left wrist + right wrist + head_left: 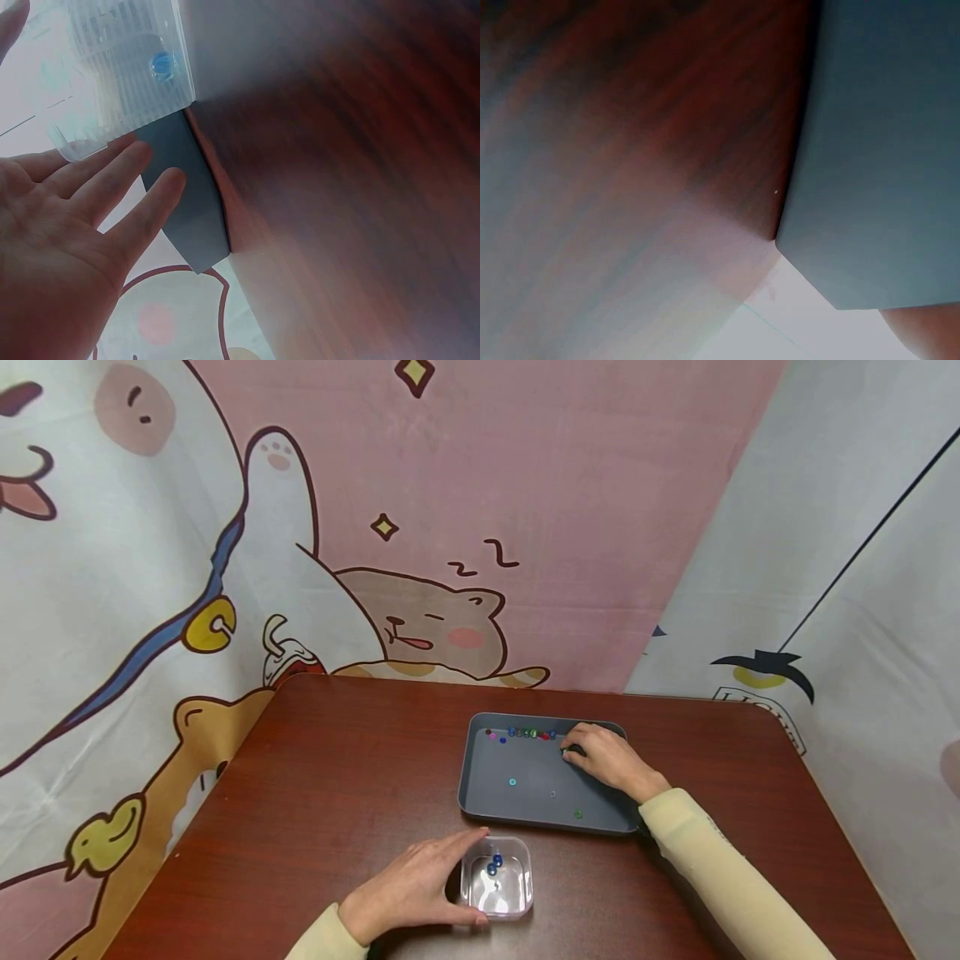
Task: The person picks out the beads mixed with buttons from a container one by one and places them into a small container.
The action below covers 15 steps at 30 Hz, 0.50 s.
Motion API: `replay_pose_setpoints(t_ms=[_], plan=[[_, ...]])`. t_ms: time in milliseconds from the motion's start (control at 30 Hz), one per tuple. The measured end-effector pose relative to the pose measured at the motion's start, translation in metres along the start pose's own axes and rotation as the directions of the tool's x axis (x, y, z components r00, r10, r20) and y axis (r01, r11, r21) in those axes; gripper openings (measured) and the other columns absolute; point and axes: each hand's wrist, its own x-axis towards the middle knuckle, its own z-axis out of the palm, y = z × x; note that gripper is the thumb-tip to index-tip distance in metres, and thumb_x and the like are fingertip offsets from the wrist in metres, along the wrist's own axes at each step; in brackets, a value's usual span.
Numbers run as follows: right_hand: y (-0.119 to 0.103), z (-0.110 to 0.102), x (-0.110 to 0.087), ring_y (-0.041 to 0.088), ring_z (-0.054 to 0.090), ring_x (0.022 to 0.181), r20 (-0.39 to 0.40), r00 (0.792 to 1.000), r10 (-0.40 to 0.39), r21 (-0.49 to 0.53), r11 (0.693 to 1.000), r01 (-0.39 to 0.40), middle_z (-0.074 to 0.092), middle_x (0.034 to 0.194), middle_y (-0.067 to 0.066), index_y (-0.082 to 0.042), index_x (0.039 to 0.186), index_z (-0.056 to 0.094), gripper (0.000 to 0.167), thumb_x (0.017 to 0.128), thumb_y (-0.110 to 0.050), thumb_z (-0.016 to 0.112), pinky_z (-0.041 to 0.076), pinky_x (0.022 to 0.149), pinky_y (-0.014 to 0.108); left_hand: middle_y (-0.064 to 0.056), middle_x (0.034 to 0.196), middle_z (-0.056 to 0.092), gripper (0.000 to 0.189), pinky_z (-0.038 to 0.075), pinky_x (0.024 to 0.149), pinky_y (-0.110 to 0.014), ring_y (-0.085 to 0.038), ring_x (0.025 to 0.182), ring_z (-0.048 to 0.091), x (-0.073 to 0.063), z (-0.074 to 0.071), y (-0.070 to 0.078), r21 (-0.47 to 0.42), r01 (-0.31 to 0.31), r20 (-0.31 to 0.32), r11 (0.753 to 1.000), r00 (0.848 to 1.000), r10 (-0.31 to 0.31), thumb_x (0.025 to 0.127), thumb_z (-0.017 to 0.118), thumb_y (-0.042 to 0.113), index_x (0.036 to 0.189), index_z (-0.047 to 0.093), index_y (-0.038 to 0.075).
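My left hand (420,881) holds a small clear plastic box (513,902) at its left side, thumb at the near corner and fingers at the far one. A few blue beads (492,869) lie inside the box. In the left wrist view, some fingers (154,202) are stretched out beside the box. My right hand (609,762) reaches into a grey tray (480,802), fingers bent down at the right end of a row of small coloured beads (527,733). Whether a bead is between those fingertips is hidden. The right wrist view shows mostly the tray's outer side.
In the tray's nearer half lie a light-blue bead (512,782), a clear bead (552,793) and a green bead (578,814). The tray and the box stand on a brown wooden table (322,793). Behind the table hangs a printed cartoon cloth (585,510).
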Motion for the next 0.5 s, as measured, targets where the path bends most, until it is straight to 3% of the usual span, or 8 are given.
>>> replay_pose_setpoints(t_ms=[500], plan=[[-0.005, -0.01, -0.004, 0.025, 0.067, 0.106, -0.041, 0.999, -0.008, 0.013, 1.0, 0.009, 0.069, 0.114, 0.005, -0.011, 0.11, 0.079, 0.017, 0.095, -0.019, 0.078, 0.057, 0.091, 0.048, -0.006, 0.149, 0.057, 0.103, 0.053, 0.103, -0.043, -0.02, 0.129, 0.06, -0.001, 0.001, -0.001, 0.004, -0.018, -0.012, 1.0, 1.0, 0.018, 0.082, 0.073, 0.072, 0.158, 0.041, 0.01]])
